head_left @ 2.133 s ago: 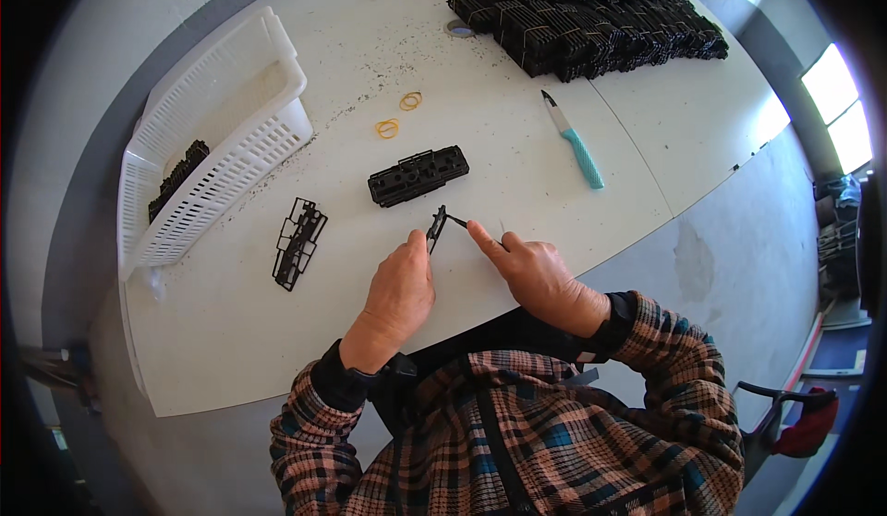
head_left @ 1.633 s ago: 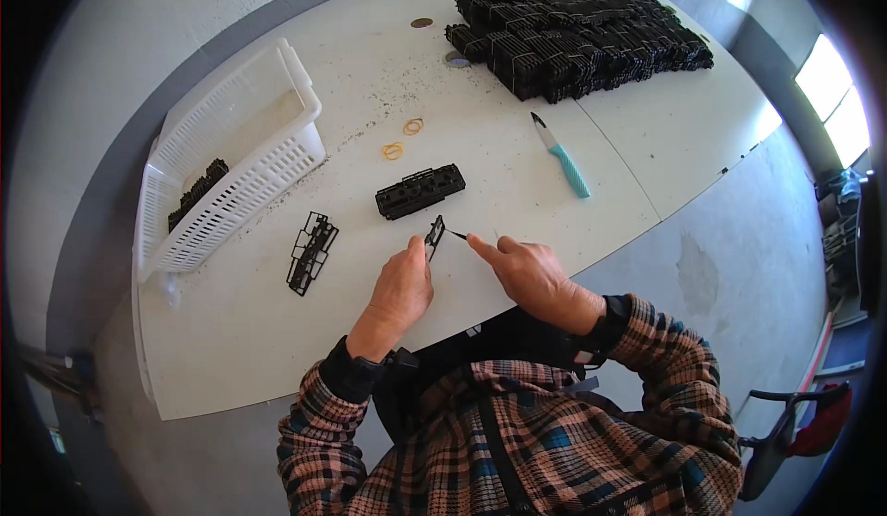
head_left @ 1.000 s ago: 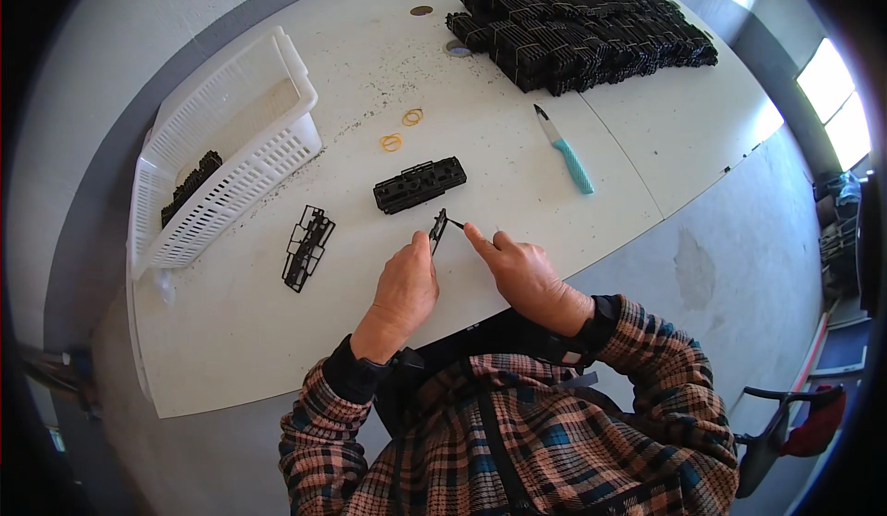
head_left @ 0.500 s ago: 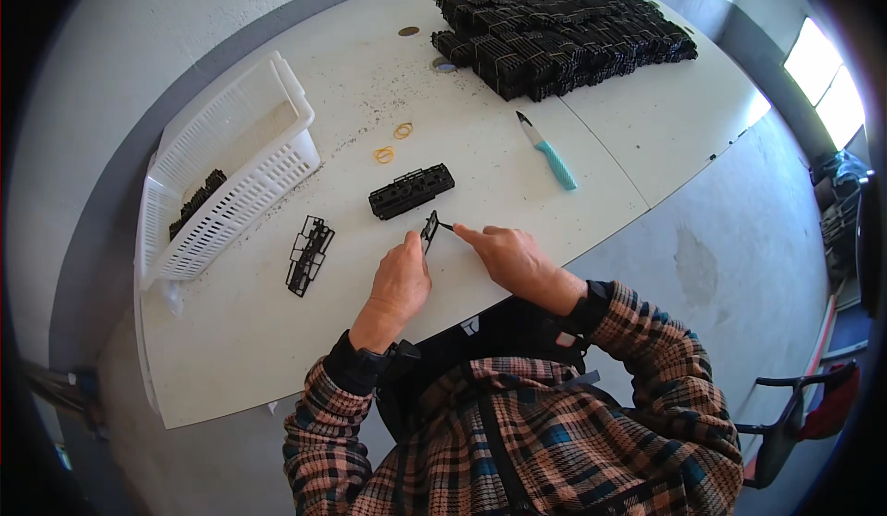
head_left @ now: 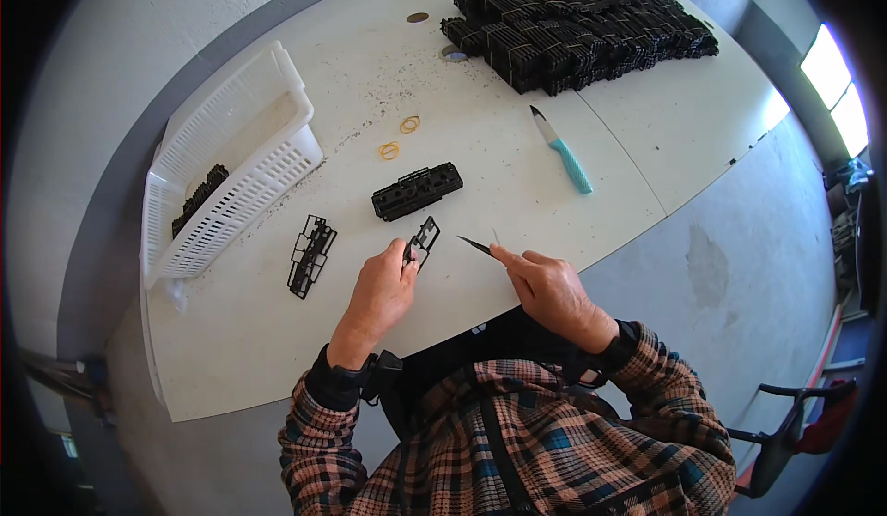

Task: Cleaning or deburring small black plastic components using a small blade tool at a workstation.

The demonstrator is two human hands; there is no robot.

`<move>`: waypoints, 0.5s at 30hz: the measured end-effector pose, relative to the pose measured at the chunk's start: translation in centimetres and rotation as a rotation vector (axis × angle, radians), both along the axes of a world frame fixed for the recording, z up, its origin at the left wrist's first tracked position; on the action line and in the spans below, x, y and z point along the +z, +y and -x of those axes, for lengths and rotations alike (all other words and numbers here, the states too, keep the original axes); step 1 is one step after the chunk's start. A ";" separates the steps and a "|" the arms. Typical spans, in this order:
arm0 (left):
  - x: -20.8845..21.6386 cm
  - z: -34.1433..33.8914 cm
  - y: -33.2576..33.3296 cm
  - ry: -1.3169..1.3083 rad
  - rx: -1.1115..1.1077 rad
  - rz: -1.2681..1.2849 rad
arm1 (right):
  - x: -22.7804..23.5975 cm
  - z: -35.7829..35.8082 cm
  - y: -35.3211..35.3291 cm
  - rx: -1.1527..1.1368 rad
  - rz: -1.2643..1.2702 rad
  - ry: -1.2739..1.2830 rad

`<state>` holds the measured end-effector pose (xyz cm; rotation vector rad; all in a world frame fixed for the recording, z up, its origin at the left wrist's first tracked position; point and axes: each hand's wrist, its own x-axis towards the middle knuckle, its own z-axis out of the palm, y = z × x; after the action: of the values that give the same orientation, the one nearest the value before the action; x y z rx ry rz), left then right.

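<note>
My left hand [head_left: 381,285] is closed on one end of a black openwork plastic frame [head_left: 427,237], which stands tilted above the table. My right hand [head_left: 554,296] grips a slim, dark, pointed tool [head_left: 476,244]; its rear end is hidden in the fist. The tip points left toward the frame, with a gap between them. Just beyond the frame lies a bundle of stacked black plastic frames [head_left: 417,192]. To the left of my left hand, another loose black frame [head_left: 311,256] lies flat.
A white slotted basket [head_left: 242,183] at the left holds some black parts [head_left: 200,200]. Two yellow rubber bands [head_left: 389,151] and a teal-handled knife [head_left: 571,166] lie farther off. A large pile of bundled black frames [head_left: 582,31] fills the back. Small debris dots the white table [head_left: 249,350].
My right hand has drawn back to the right and nearer to me, taking the pointed tool away from the frame. My left hand has shifted slightly left, still holding the frame.
</note>
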<state>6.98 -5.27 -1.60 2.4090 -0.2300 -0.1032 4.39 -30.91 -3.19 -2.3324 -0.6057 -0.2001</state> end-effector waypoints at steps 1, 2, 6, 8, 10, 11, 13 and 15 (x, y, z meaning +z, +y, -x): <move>0.0 0.0 -0.1 0.013 -0.008 0.017 | 0.0 -0.1 0.0 -0.008 -0.013 0.013; -0.1 0.1 -0.1 0.025 -0.016 0.034 | -0.1 -0.2 0.0 -0.016 -0.026 0.026; 0.1 -0.2 -0.1 0.093 -0.021 0.066 | -0.1 -0.8 0.3 -0.007 -0.042 0.062; 0.2 -0.4 -0.1 0.124 -0.018 0.074 | 0.0 -1.1 0.4 0.002 -0.043 0.077; 0.3 -0.6 -0.2 0.142 -0.016 0.095 | 0.0 -1.3 0.5 0.011 -0.037 0.086; 0.4 -0.7 -0.3 0.150 -0.015 0.106 | 0.1 -1.4 0.6 0.015 -0.034 0.089; 1.0 -0.9 -0.5 0.185 -0.006 0.095 | 0.2 -1.6 0.7 0.021 -0.031 0.101; 1.5 -1.1 -0.9 0.245 0.006 0.074 | 0.3 -1.7 0.8 0.028 -0.024 0.115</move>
<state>8.10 -6.13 -0.06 2.2968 -0.1119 -0.3774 6.05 -30.12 -2.93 -2.2937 -0.5752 -0.0598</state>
